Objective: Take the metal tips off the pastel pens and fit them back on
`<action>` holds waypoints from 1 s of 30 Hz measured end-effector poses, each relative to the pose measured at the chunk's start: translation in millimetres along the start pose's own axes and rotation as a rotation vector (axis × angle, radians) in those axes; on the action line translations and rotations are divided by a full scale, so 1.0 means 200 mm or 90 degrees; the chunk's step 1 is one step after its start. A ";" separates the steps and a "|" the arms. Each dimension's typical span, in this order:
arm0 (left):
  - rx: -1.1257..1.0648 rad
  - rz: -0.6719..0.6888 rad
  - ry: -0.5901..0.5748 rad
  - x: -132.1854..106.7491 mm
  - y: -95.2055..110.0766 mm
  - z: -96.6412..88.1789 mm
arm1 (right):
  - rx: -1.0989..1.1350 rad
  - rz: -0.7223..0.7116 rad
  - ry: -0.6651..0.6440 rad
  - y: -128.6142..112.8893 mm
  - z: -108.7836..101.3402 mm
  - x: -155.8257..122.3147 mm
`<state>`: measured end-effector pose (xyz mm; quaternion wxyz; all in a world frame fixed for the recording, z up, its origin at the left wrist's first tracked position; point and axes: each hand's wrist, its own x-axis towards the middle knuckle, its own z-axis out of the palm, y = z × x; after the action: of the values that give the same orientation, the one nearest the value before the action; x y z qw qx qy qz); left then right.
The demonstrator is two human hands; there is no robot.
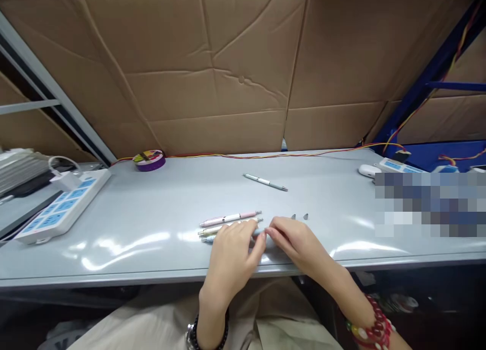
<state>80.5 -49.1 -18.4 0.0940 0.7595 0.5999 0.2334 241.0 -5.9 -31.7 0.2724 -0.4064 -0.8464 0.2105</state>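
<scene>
My left hand (pixel 233 251) bends over a light blue pen (pixel 207 240), its thumb and fingers closed around the barrel. At that pen's right end, the fingertips of my right hand (pixel 294 238) are pinched together; whatever small part lies between them is hidden. Just beyond my left fingers lie a cream-yellow pen (pixel 207 232), partly covered by the hand, and a pink and white pen (pixel 230 218). Two small silvery pieces, one a metal piece (pixel 306 216) and the other a similar bit (pixel 293 217), rest past my right knuckles. Farther back lies a grey-green and white pen (pixel 266 182).
A roll of tape (pixel 149 160) sits at the table's back left. On the left is a power strip (pixel 64 205) with a white plug; another power strip (pixel 400 166) is at the right. Cables (pixel 243 157) run along the cardboard wall (pixel 212 91). The right side is partly blurred out.
</scene>
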 end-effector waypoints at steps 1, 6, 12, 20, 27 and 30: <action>-0.006 -0.003 0.006 0.00 0.00 0.00 | 0.029 -0.007 -0.009 0.00 -0.01 0.00; -0.001 -0.007 0.007 0.01 0.00 0.00 | 0.072 0.010 -0.039 0.00 -0.05 -0.01; 0.005 -0.007 -0.008 0.01 0.00 0.00 | 0.049 -0.003 -0.028 -0.01 -0.02 0.00; -0.019 -0.004 -0.014 0.00 0.01 -0.01 | 0.105 -0.122 0.042 0.04 -0.05 -0.01; -0.043 0.003 -0.023 0.00 0.01 -0.02 | 0.078 -0.100 0.033 0.02 -0.04 -0.02; -0.048 0.004 -0.022 0.00 0.00 -0.02 | 0.030 -0.022 -0.019 -0.01 -0.03 -0.02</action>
<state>77.9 -50.5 -14.4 0.1317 0.7610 0.5869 0.2430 245.8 -8.3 -27.0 0.2729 -0.3820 -0.8520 0.2318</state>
